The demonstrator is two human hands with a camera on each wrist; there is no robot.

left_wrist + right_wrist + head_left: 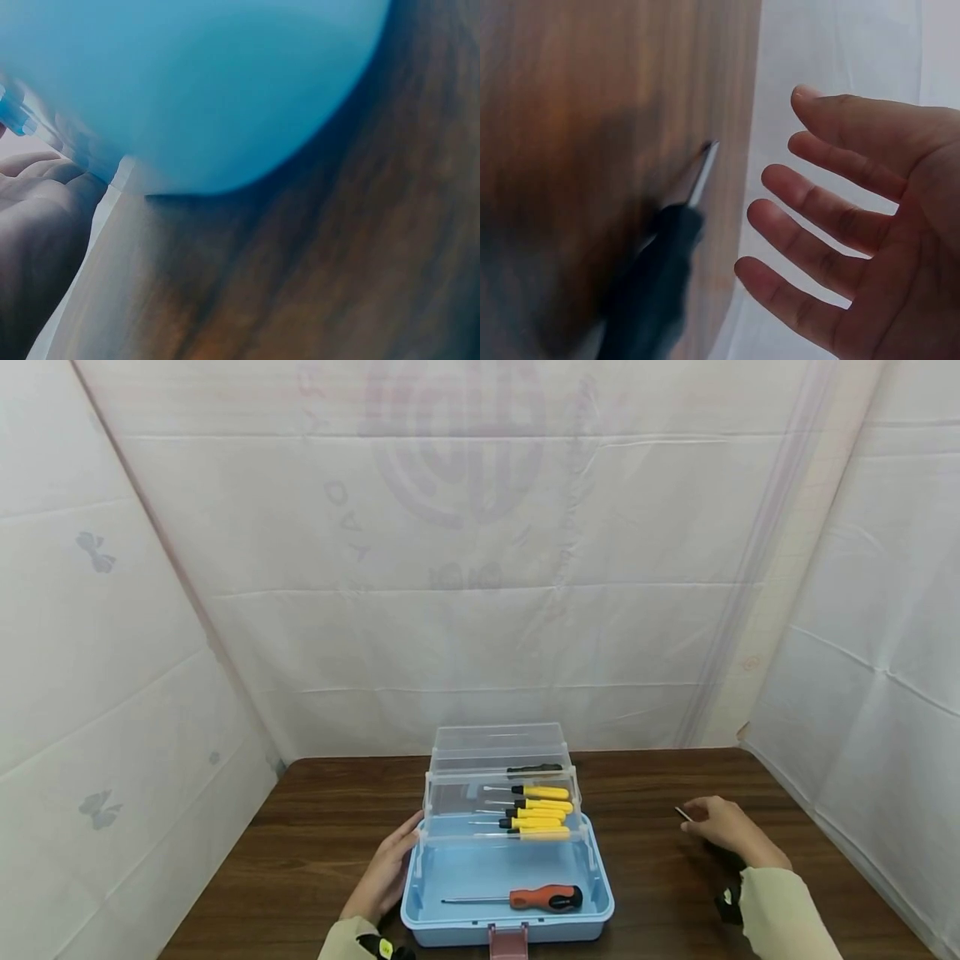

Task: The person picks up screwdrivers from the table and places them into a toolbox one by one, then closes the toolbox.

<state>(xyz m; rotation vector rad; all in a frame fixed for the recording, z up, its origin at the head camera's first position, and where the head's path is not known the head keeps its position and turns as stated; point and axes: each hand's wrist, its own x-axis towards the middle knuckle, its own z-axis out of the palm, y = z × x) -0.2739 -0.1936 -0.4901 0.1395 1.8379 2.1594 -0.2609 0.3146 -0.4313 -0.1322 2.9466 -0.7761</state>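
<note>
A light-blue toolbox (506, 860) with a clear lid (498, 742) tipped back stands on the table, a pink latch (508, 942) at its front. Inside lies an orange-and-black screwdriver (546, 898). Several yellow-handled screwdrivers (542, 812) rest in the clear upper tray. Against the box's left side lies my left hand (384, 870), fingers extended along the wall; in the left wrist view the box (225, 90) hides part of it. My right hand (855, 225) has its fingers spread, holding nothing, beside a black-handled screwdriver (656, 277) on the table. Only the screwdriver's metal shaft (682, 814) shows in the head view.
A dark wooden table (337, 827) carries everything. White sheeting (480, 635) hangs behind it and along both sides. One dark tool (534, 768) shows at the back of the clear tray, its kind unclear.
</note>
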